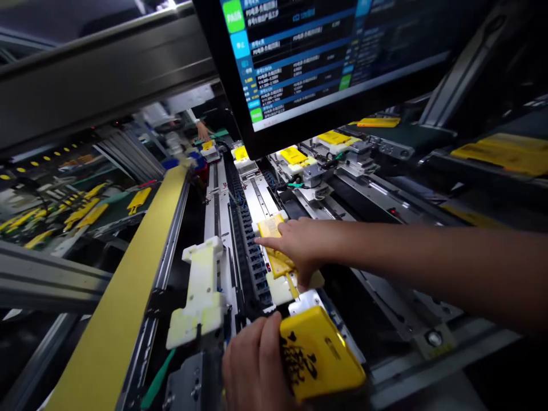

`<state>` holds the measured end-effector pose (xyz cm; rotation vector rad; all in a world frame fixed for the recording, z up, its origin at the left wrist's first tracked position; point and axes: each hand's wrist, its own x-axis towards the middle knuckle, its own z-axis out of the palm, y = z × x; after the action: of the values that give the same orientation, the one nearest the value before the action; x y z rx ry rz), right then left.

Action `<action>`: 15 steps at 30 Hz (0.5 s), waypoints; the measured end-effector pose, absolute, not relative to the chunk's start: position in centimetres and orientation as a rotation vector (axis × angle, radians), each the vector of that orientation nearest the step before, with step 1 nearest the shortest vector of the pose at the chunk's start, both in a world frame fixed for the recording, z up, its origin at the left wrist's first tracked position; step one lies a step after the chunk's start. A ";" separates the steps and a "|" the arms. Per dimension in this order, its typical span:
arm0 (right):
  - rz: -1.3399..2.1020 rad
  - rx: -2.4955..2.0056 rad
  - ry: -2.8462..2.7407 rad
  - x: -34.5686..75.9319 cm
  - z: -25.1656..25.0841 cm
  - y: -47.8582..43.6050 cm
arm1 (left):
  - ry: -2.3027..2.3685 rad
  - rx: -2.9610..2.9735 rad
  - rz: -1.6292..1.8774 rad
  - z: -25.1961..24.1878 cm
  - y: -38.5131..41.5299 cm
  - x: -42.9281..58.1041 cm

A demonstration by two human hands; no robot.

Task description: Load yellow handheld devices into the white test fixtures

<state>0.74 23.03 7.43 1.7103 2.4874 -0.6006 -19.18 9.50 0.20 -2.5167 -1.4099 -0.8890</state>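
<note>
Hanging at top centre, monitor (325,51); yellow conveyor strip (120,297) lower left. Left hand (252,365), btm centre, fingers clamped on yellow pack (321,354). Right hand (299,245), mid-frame, index out on small yellow part (270,228), thumb spread apart.

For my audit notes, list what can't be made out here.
Head view only.
Monitor text: too small, blurred; top cut off by frame edge.
Yellow part under the right hand: mostly covered by it; grip unclear.
Yellow case: the left hand hides its left side; wrist cut off below.
Distant co-worker's hand: too small.
</note>
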 end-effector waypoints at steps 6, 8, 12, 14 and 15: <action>-0.652 2.218 3.062 3.0 2.3 9.5 | -2.114 -2.305 -1.747 3.3 5.8 -20.7; -0.613 1.669 3.292 3.2 -1.5 3.8 | -2.246 -2.158 -1.967 4.0 4.2 -21.0; -0.569 1.582 2.888 2.6 -8.7 -2.2 | -2.410 -2.058 -2.319 4.6 1.6 -21.2; -0.530 1.675 2.708 2.2 -10.2 -2.6 | -2.450 -2.025 -2.536 4.6 0.8 -21.5; -0.530 1.691 2.645 2.1 -10.4 -2.6 | -2.465 -2.003 -2.656 4.5 0.5 -21.8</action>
<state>2.12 -2.56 -10.35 1.6909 2.6448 -0.5304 -21.82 0.49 4.46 -2.0027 -2.4655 -2.6560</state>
